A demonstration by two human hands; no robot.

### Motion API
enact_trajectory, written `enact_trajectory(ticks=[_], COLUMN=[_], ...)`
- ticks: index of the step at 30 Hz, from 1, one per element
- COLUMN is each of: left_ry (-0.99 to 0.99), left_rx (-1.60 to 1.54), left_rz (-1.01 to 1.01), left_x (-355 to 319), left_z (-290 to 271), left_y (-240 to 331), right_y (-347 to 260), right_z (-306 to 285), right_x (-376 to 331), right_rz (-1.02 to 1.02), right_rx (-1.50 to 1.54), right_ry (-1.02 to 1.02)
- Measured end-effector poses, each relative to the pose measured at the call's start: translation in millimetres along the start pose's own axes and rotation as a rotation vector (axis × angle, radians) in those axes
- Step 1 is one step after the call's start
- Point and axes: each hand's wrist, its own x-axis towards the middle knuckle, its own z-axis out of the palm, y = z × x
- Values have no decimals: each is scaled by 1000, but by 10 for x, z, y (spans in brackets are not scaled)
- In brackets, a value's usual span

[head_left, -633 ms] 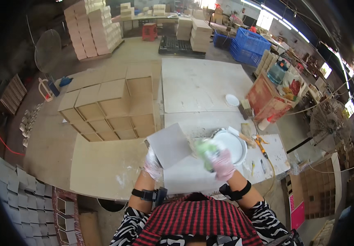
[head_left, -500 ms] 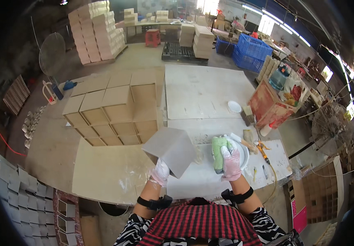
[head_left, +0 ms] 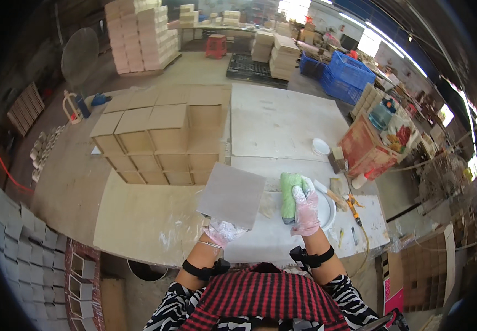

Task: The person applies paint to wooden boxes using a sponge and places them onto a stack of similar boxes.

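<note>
My gloved left hand point(head_left: 224, 231) is closed on the near edge of a grey square box point(head_left: 233, 194), held up over the worktable with one flat face upward. Most of the left fingers are hidden inside or under it. In my gloved right hand point(head_left: 306, 208) is a rolled green cloth point(head_left: 289, 198), gripped from its right side and held apart from the box. Just beyond that hand sits a round white basin point(head_left: 328, 212), with a white-ended brush point(head_left: 326, 190) lying across its rim.
Brown boxes point(head_left: 153, 129) stand stacked at the left of the table. An orange air gun point(head_left: 354, 207) with a hose lies right of the basin. A small white bowl point(head_left: 320, 147) and a red wooden stand point(head_left: 362, 143) are farther off. Grey boxes point(head_left: 23, 248) fill the lower left.
My left hand has turned the box so a flat face shows more squarely. The right hand has lifted the green cloth away from the basin, slightly left.
</note>
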Motion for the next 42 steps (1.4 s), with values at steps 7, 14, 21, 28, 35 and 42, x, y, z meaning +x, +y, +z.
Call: enact_trajectory(ticks=[7, 14, 21, 28, 35, 42], left_ry=[97, 10, 94, 156, 142, 326], left_rx=[444, -97, -71, -180, -266, -206], left_rz=[483, 526, 445, 586, 755, 808], left_x=[-367, -554, -737, -1071, -1755, -2535], left_z=[-114, -38, -95, -90, -178, -67], left_y=[222, 760, 991, 999, 1021, 913], right_y=[264, 485, 492, 358, 659, 994], right_z=[119, 305, 484, 605, 428, 429], right_x=[-114, -306, -546, -722, -984, -1353], right_rz=[92, 177, 233, 233, 297, 444], right_rx=[123, 153, 148, 143, 190, 222], right_ry=[-10, -41, -61, -121, -233, -263])
